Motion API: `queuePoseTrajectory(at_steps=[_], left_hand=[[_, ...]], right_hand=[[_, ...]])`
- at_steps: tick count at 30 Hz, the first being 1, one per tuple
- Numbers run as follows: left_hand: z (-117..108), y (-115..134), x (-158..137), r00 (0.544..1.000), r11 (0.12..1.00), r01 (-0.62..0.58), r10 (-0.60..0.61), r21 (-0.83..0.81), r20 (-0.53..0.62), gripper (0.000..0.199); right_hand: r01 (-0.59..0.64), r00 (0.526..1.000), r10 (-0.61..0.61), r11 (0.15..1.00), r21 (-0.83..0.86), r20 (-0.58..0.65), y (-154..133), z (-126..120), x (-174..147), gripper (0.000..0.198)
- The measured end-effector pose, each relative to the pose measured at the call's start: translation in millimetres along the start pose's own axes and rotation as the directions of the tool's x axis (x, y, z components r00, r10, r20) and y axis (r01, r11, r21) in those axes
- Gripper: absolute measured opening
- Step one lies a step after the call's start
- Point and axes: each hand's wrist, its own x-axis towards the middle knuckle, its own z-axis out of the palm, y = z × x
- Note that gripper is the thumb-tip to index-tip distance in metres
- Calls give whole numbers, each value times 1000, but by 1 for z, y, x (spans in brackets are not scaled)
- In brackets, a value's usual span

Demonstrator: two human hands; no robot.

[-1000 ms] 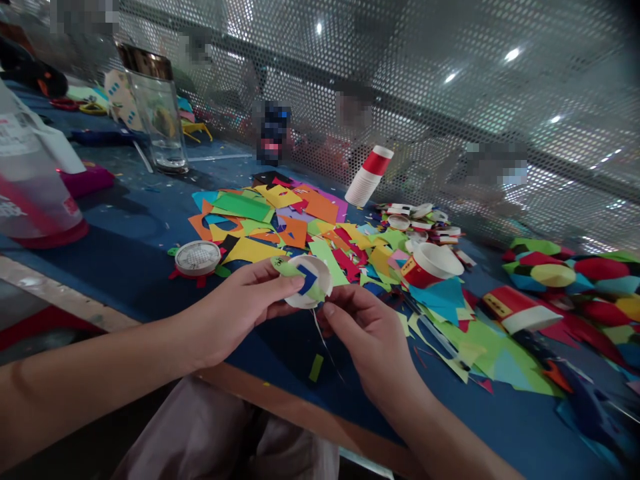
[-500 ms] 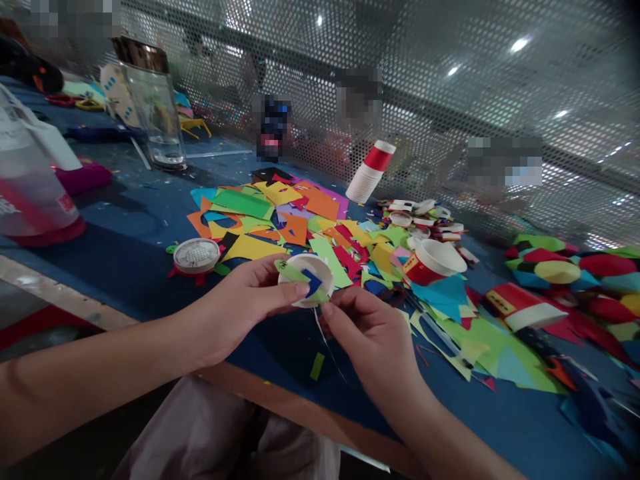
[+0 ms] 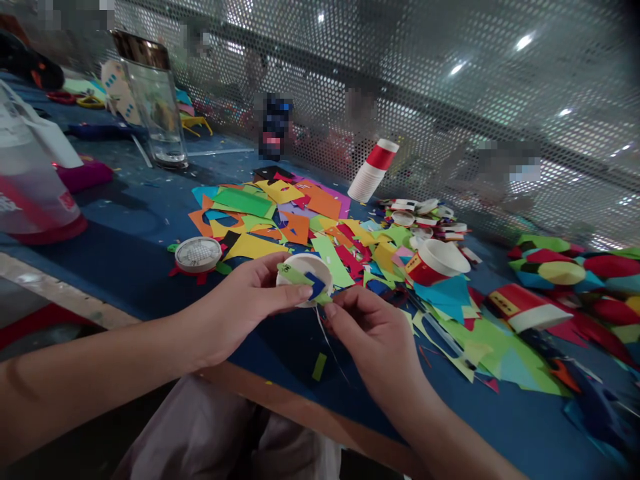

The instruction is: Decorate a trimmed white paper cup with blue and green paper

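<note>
My left hand (image 3: pixel 250 303) grips a shallow white cut-off paper cup base (image 3: pixel 313 261), thumb on top and fingers beneath. A green paper strip (image 3: pixel 293 273) with small dark marks at one end lies across it, along with a dark blue paper piece (image 3: pixel 317 285). At the cup base's right edge, my right hand (image 3: pixel 377 327) is closed, thumb and forefinger pinching the strip's other green end. A thin whitish strand (image 3: pixel 325 333) hangs below the cup base. Left of my hands sits a similar round piece (image 3: pixel 199 254) with a drawn top, red legs and green paper parts.
Coloured paper scraps (image 3: pixel 255 243) cover the middle of the blue table (image 3: pixel 135 280). Behind them stands a tilted cup stack (image 3: pixel 375 170). Cut cups (image 3: pixel 435 260) and a blue glue gun (image 3: pixel 595 400) lie right. A glass bottle (image 3: pixel 160 113) and plastic cup (image 3: pixel 37 187) stand left.
The view has shifted very slightly. Both hands keep their hold on the cup base and green strip, with the cup base tilted a little differently.
</note>
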Motion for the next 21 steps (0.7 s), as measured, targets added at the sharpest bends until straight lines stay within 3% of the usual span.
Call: queuePoseTrajectory(at_steps=[12,21], left_hand=[[1,0,-3,998,998,50,-49,-43,29,16],[2,-1,-2,998,999,49,-49,3,24,31]], right_hand=[[-6,1000,6,1000,7,16,0,1,-1,25],[-14,1000,14,999,39,6,1,1,1,26]])
